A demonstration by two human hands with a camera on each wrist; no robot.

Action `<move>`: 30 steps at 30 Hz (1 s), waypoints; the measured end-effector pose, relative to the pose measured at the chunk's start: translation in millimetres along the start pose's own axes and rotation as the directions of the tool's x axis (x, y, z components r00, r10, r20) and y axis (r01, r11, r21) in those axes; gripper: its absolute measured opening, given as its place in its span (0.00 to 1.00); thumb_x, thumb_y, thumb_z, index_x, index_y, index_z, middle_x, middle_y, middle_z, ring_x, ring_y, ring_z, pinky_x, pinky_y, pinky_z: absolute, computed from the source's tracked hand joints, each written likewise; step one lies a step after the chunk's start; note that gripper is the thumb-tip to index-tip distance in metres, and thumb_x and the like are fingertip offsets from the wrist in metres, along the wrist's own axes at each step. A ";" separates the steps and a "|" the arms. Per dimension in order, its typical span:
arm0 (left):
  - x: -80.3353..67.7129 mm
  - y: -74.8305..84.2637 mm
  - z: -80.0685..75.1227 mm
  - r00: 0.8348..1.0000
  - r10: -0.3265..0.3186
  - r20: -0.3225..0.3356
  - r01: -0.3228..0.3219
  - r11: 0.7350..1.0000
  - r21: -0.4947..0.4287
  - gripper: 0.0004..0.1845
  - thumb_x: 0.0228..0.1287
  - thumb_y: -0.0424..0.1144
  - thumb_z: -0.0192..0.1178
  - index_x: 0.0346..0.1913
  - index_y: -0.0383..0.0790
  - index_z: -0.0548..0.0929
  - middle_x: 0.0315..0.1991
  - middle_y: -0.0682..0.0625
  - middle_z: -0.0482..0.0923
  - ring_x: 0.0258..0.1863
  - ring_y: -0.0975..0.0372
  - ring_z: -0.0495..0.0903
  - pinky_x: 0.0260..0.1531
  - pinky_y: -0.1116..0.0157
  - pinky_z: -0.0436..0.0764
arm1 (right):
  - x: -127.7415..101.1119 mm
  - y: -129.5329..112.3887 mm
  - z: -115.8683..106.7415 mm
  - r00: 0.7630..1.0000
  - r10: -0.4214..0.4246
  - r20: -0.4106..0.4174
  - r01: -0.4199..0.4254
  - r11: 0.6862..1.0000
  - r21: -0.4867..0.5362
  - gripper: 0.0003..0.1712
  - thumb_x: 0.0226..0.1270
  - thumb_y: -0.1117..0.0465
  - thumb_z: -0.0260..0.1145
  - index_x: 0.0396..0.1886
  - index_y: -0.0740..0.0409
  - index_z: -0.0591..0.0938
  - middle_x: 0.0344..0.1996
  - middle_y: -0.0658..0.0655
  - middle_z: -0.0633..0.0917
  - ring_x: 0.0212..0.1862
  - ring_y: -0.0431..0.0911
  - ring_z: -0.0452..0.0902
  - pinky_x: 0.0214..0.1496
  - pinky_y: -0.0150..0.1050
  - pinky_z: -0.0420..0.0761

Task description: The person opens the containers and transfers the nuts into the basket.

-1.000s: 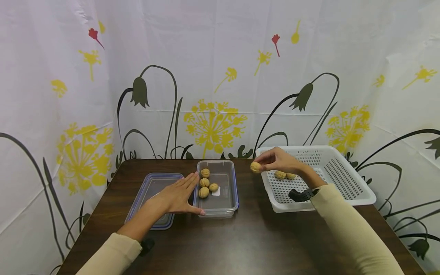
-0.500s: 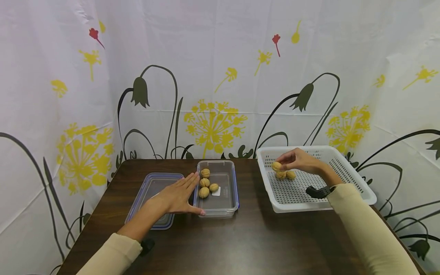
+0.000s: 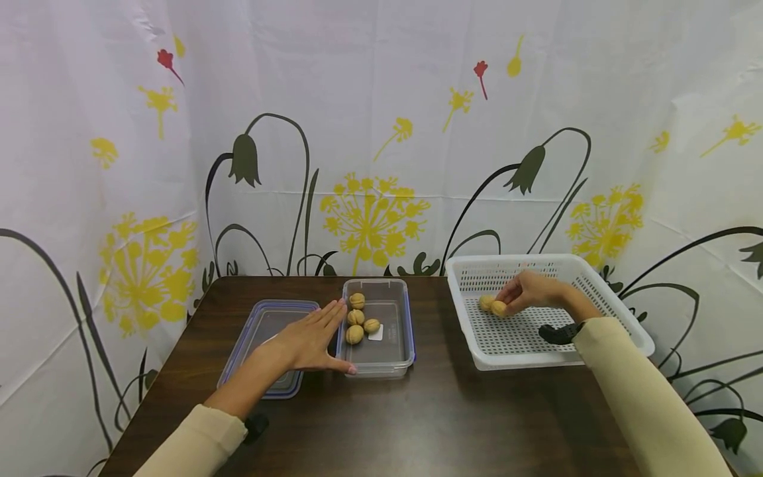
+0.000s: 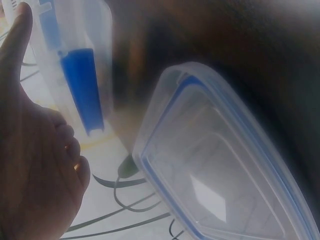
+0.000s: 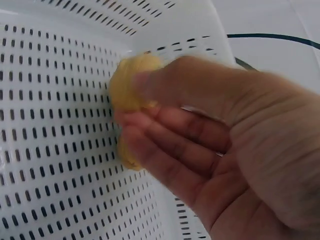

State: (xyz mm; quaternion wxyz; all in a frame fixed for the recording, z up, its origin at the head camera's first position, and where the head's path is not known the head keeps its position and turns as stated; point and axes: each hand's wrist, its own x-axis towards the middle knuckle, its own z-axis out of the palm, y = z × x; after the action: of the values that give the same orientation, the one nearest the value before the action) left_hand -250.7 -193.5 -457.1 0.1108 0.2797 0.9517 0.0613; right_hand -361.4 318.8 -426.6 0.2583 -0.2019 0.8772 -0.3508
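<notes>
Dark worktop (image 3: 417, 411): clear tub (image 3: 381, 361) with four walnuts (image 3: 359, 317), lid (image 3: 262, 331) beside; left hand (image 3: 310, 341) flat against tub, fingers straight; white basket (image 3: 602, 298) (perforated) with walnut (image 3: 499, 308) pinched by right hand (image 3: 533, 291), another touching

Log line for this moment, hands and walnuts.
left hand: flat against clear container | right hand: pinching walnut in white basket

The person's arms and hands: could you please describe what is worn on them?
Both arms wear long cream sleeves reaching the wrists. A small black device sits at each wrist. The left hand and right hand are bare, without gloves; no rings show.
</notes>
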 end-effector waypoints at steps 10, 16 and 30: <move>0.5 -0.2 1.7 1.000 -0.002 -0.012 0.002 1.000 0.000 0.71 0.56 0.83 0.59 0.86 0.33 0.46 0.87 0.39 0.39 0.86 0.47 0.42 0.82 0.44 0.52 | 4.5 3.9 6.8 0.996 -0.020 0.085 0.027 0.997 -0.078 0.15 0.59 0.71 0.78 0.46 0.73 0.89 0.39 0.60 0.92 0.40 0.43 0.84 0.43 0.33 0.85; -2.8 4.9 -4.5 1.000 0.004 0.002 -0.004 1.000 -0.020 0.71 0.58 0.81 0.60 0.85 0.30 0.47 0.87 0.36 0.40 0.86 0.44 0.43 0.82 0.42 0.53 | 8.3 6.1 11.5 0.996 0.021 0.083 -0.013 0.995 -0.102 0.15 0.59 0.70 0.79 0.46 0.70 0.90 0.38 0.57 0.91 0.40 0.43 0.83 0.44 0.34 0.85; -1.6 1.0 -1.0 1.000 -0.006 0.016 0.006 1.000 -0.006 0.73 0.55 0.86 0.55 0.86 0.33 0.44 0.87 0.39 0.37 0.86 0.48 0.40 0.82 0.44 0.51 | 5.2 7.8 9.3 0.997 0.046 0.060 -0.037 0.989 -0.145 0.19 0.62 0.70 0.76 0.52 0.73 0.87 0.41 0.58 0.91 0.43 0.46 0.87 0.47 0.41 0.90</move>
State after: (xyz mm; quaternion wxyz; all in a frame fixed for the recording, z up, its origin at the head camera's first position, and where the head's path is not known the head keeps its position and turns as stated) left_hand -249.1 -193.5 -455.7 0.1195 0.2770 0.9514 0.0615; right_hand -361.3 316.5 -439.6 0.2780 -0.2126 0.8956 -0.2745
